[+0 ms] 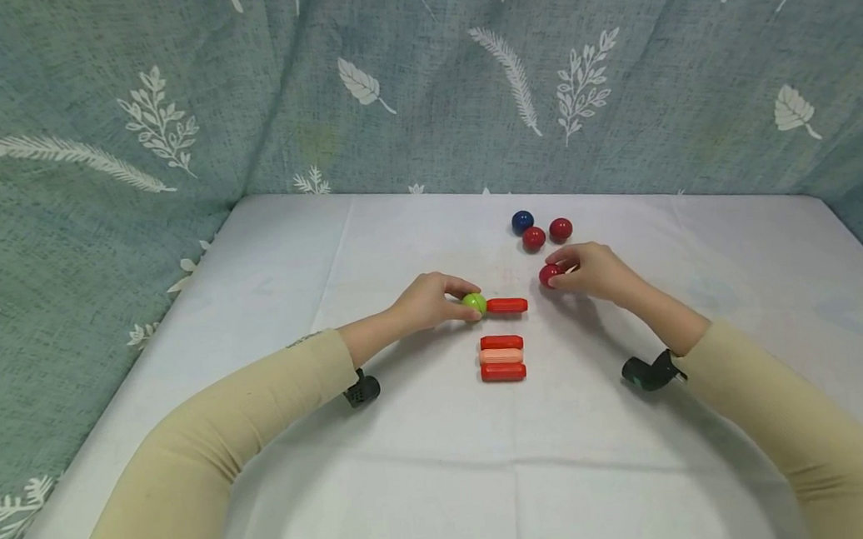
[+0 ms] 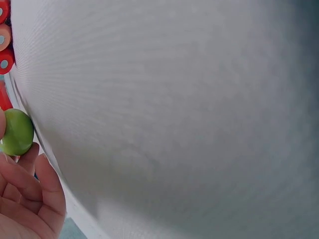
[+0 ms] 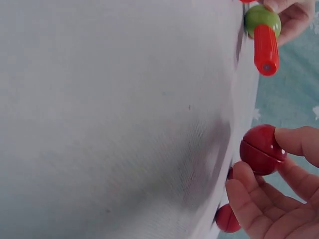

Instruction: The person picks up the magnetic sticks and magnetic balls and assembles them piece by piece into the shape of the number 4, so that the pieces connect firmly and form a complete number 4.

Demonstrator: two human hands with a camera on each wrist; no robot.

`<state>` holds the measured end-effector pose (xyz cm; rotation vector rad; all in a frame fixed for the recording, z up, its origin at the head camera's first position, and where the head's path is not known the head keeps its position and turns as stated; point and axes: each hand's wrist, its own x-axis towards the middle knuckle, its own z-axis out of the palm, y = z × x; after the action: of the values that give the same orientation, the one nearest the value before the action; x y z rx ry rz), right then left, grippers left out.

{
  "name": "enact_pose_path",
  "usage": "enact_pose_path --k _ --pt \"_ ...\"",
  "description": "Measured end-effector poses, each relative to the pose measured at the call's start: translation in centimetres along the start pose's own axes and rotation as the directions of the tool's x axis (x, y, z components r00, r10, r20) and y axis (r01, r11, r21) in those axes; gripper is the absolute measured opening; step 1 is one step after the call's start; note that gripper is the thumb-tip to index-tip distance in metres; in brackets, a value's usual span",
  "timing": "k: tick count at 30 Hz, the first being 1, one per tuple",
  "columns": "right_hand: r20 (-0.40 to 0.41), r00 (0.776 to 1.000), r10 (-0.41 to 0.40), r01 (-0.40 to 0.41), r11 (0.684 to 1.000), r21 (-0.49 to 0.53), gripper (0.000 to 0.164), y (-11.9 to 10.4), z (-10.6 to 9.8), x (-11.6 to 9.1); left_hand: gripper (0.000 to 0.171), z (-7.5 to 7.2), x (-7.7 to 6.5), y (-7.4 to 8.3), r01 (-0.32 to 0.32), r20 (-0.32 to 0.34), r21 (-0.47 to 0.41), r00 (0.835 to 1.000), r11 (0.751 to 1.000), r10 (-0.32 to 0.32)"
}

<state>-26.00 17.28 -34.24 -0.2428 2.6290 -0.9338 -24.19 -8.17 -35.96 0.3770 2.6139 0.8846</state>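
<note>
My left hand (image 1: pixel 432 301) pinches a glossy green ball (image 1: pixel 475 303) between thumb and fingers. A red ridged cylinder (image 1: pixel 507 305) extends rightward from that ball, end against it; the right wrist view also shows this red cylinder (image 3: pixel 266 50) in front of the green ball (image 3: pixel 259 20). With thumb and fingertips, my right hand (image 1: pixel 589 272) holds a dark red ball (image 3: pixel 262 150) that has a groove around its middle. Nearer to me lie two red cylinders (image 1: pixel 503 372) with a peach cylinder (image 1: pixel 501 356) between them, side by side.
Behind the right hand sit a blue ball (image 1: pixel 522 221) and two red balls (image 1: pixel 561 229) close together. A white cloth (image 1: pixel 433 503) with fold lines covers the table. A patterned blue-green curtain (image 1: pixel 418 78) stands along the back and left edges.
</note>
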Motion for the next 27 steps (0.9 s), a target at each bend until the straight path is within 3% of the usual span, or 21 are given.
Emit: enact_pose_path --k 27 --pt "0.057 0.991 -0.122 0.124 0.992 -0.040 0.033 -0.4 2.0 -2.4 0.043 -0.2 -0.2 0.1 -0.005 0.005 0.015 1.000 1.000 0.005"
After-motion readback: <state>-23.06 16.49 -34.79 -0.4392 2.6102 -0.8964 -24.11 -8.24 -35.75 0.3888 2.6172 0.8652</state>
